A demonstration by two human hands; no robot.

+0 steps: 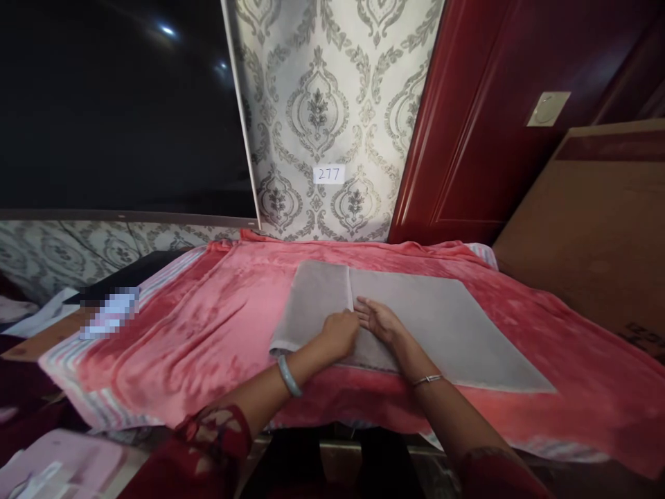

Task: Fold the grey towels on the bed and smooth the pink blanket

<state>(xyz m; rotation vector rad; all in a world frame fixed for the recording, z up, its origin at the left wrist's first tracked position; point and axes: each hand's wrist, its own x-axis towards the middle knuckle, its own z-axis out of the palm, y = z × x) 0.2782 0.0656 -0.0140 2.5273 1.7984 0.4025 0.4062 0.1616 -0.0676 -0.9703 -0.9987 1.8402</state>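
A flat grey cloth (410, 298) lies across the pink blanket, its left part folded over so that a pale edge runs down near its middle. My left hand (340, 336) is closed at that folded edge, and its fingertips seem to pinch the cloth there. Beside it, my right hand (382, 322) rests on the cloth with its fingers stretched out towards the same edge. The two hands nearly touch. The near corner of the fold, at the left, is slightly rolled.
A pink-red blanket (228, 305) with striped borders covers the surface. A large cardboard box (587, 229) stands at the right and a dark screen (119, 111) at the upper left. Behind is a patterned wall (316, 69) with a paper label (329, 174).
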